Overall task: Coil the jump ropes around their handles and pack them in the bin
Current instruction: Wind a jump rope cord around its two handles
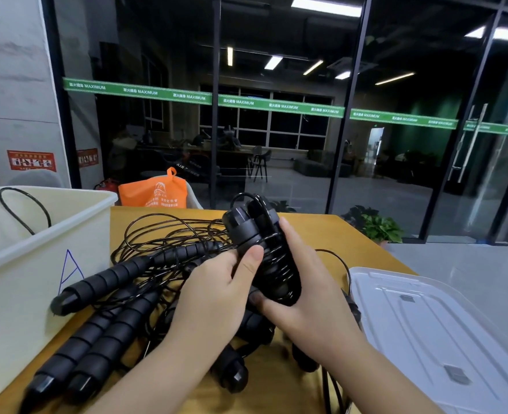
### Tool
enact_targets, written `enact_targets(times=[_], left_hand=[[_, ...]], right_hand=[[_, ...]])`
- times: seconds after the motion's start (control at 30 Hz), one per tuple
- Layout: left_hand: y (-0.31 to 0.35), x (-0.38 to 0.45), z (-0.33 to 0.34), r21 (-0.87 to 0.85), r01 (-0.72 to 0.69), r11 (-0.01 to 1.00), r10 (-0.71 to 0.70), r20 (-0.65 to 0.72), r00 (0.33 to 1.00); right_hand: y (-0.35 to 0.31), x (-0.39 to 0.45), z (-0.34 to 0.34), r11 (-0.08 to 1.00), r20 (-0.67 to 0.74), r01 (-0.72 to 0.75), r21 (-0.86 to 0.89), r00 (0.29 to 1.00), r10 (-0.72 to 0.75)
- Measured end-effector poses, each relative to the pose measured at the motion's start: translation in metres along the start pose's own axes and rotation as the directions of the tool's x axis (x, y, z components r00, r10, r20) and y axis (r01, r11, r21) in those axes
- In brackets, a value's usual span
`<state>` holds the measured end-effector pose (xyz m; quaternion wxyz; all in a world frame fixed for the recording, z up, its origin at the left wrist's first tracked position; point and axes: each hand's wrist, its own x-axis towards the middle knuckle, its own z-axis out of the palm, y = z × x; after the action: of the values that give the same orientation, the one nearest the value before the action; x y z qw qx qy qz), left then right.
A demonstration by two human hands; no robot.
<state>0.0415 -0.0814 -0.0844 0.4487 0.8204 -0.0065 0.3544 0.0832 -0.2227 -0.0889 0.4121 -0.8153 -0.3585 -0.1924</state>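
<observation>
Left hand [217, 291] pinches the handle pair [261, 249] with its thumb — pinning the cord turns; right hand [300, 294] cups them from below, steadying the bundle for packing.

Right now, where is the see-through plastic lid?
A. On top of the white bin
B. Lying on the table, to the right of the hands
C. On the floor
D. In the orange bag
B: the clear plastic lid lies flat on the yellow wooden table, right of both hands, while the white plastic bin on the left stands open.
</observation>
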Motion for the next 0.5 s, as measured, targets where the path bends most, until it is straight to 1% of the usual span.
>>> enact_targets(times=[0.1, 0.17, 0.27, 0.37, 0.43, 0.5], left_hand=[[0.002, 0.0, -0.002, 0.023, -0.054, 0.998, 0.054, 0.025, 0.998], [0.001, -0.001, -0.005, 0.09, -0.13, 0.987, 0.129, 0.021, 0.991], [-0.004, 0.001, -0.007, 0.214, -0.246, 0.945, 0.248, 0.017, 0.969], [-0.009, 0.006, -0.009, 0.315, -0.322, 0.893, 0.325, 0.045, 0.945], [-0.014, 0.01, -0.013, 0.407, -0.321, 0.855, 0.34, 0.025, 0.94], [-0.023, 0.017, -0.022, 0.489, -0.245, 0.837, 0.298, -0.031, 0.954]], right_hand=[[-0.002, -0.001, 0.0, 0.999, -0.03, 0.034, 0.018, 0.999, -0.033], [-0.001, 0.0, 0.0, 0.997, -0.061, 0.011, 0.076, 0.998, -0.006], [0.004, 0.001, -0.003, 0.986, -0.105, -0.016, 0.163, 0.994, 0.033], [0.004, 0.001, -0.007, 0.952, -0.123, -0.047, 0.303, 0.989, 0.088], [0.003, 0.003, -0.012, 0.915, -0.166, -0.065, 0.399, 0.976, 0.142], [0.004, 0.005, -0.018, 0.87, -0.215, -0.077, 0.487, 0.955, 0.205]])
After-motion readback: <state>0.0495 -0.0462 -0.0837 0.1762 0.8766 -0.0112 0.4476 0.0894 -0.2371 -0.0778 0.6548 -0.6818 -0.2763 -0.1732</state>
